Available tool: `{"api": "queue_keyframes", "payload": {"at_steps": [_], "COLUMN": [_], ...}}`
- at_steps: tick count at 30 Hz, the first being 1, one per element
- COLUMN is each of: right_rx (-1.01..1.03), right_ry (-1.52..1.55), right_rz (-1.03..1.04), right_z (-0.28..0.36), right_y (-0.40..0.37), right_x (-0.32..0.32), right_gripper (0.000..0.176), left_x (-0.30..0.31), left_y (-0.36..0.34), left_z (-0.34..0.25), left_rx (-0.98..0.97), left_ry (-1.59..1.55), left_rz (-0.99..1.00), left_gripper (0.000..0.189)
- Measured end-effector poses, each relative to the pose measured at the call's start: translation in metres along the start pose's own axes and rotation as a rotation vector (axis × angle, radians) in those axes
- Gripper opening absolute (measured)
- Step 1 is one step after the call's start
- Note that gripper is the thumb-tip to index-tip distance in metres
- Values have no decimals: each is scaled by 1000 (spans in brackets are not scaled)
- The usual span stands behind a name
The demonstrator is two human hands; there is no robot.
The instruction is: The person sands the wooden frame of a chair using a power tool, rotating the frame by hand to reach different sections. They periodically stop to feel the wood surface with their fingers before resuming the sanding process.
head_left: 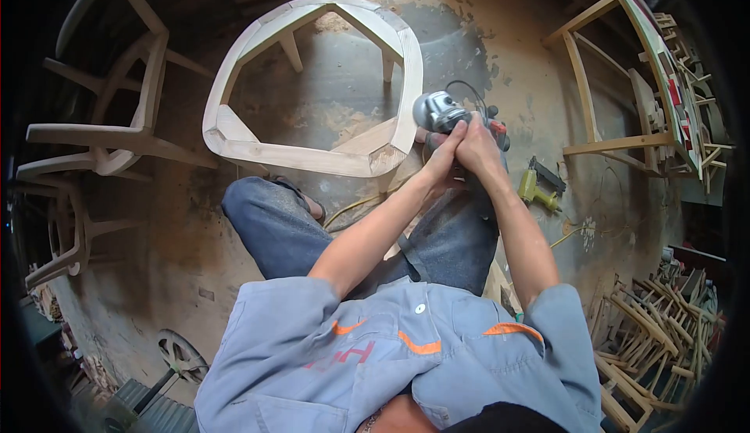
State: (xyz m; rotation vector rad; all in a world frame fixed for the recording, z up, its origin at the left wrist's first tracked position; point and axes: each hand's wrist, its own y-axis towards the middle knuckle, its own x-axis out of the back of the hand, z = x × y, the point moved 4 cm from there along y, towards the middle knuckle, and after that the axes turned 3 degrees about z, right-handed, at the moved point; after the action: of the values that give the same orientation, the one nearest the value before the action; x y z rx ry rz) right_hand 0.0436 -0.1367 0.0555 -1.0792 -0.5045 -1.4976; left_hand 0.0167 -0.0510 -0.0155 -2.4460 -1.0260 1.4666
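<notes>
A metal-headed angle grinder (441, 111) is held in both hands, its round disc end at the right edge of a pale wooden frame (412, 81). My left hand (446, 155) is wrapped round the grinder's body from the left. My right hand (480, 150) closes round it from the right, close against the left one. The frame is a rounded ring of joined wood pieces with short legs beneath, standing on the floor in front of my knees. Whether the disc touches the wood cannot be made out.
Wooden chair frames (148, 132) stand at the left. A green nail gun (541, 186) lies right of my legs, near a yellow hose (569, 235). Another wooden frame (617, 146) is at the right, above a scrap wood pile (656, 331). A wheel (181, 355) is at the lower left.
</notes>
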Motion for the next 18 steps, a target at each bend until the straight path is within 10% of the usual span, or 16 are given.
{"api": "queue_keyframes", "payload": {"at_steps": [4,6,8,12,18], "right_rx": [-36,-20,-151,-325,-226], "right_ry": [371,762,1108,1491,1315], "right_rz": [-27,49,171,260,349], "right_z": [-59,-61,-80,-120,-93], "right_y": [35,19,10,-2,-8], "right_x": [6,14,6,-33,-9], "right_gripper": [64,54,41,43,50], "left_x": [-1,10,54,155,222], "left_y": [1,-52,-110,-213,-231], "left_z": [-3,-9,-2,15,-40], "left_rx": [26,-330,-825,-731,-572], "left_ry": [287,442,553,830,-381], "left_rz": [-153,-282,-722,-1546,-1131], "left_gripper": [101,78,71,91,110]}}
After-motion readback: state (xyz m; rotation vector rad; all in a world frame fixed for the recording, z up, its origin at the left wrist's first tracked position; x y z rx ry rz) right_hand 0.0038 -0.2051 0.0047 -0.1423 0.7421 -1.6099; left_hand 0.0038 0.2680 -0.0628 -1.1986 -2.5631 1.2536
